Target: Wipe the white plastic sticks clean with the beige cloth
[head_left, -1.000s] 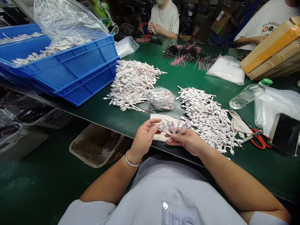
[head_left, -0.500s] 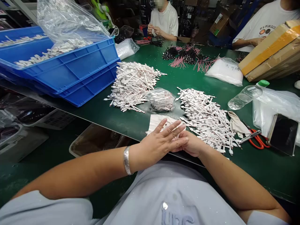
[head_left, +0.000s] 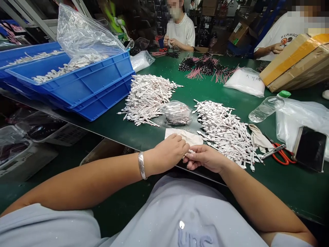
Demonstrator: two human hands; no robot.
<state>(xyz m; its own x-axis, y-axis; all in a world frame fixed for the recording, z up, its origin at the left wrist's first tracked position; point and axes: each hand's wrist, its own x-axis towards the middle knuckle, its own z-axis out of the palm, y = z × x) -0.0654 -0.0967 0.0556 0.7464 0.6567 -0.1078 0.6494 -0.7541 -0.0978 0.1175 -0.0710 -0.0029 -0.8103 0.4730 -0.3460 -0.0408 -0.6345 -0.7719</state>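
Right hand (head_left: 204, 158): fingers pinched white connector leads (head_left: 190, 152), lower centre of frame, likely to keep them bunched. Left hand (head_left: 172, 151): fingers curled at their end, couldn't tell if gripping. Loose piles (head_left: 221, 132) sat mid-frame, probably for short reach. Green desk (head_left: 203, 87); blue crates (head_left: 102, 80) upper left, dim room behind.

Left hand (head_left: 172, 153) curled, right hand (head_left: 207, 158) pinching

White leads (head_left: 190, 152) are pinched in the right hand (head_left: 205, 158); left hand (head_left: 171, 152) is curled just beside. Filled clear bag (head_left: 177, 114) is flanked by left pile (head_left: 149, 97) and right pile (head_left: 224, 132). Blue bins (head_left: 95, 82) are stacked at far left.
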